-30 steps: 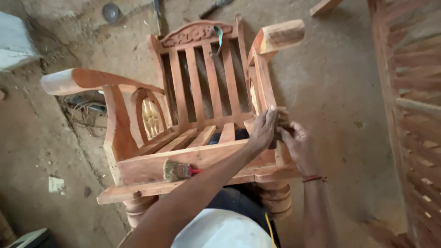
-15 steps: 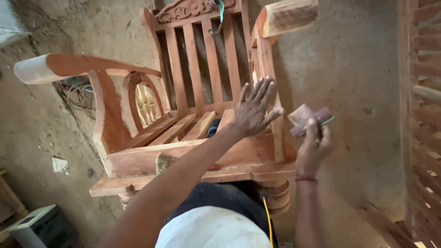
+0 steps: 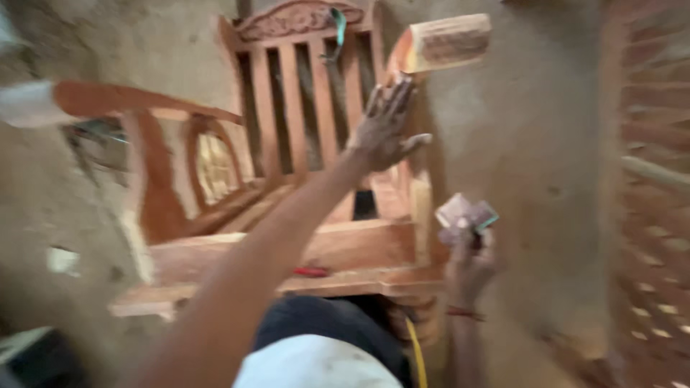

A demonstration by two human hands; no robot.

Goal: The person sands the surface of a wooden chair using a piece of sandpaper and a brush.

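Your left hand (image 3: pixel 384 129), fingers spread and empty, lies flat on the wooden armchair's (image 3: pixel 287 179) armrest running toward twelve o'clock; your right hand (image 3: pixel 467 262), at five o'clock, grips folded sandpaper (image 3: pixel 466 215).

The whole view was smeared by motion, so the carving on the chair's top rail (image 3: pixel 295 16) read only as a vague pattern. My left arm covered most of the brush (image 3: pixel 310 271), leaving just its red handle showing. My left hand (image 3: pixel 384 126) was blurred at the fingertips, and I could not tell whether it touched the armrest (image 3: pixel 445 42). My right hand (image 3: pixel 467 262) hid the lower part of the folded sandpaper (image 3: pixel 466 214). The slatted wooden piece (image 3: pixel 647 179) on the right ran off the frame's edge.
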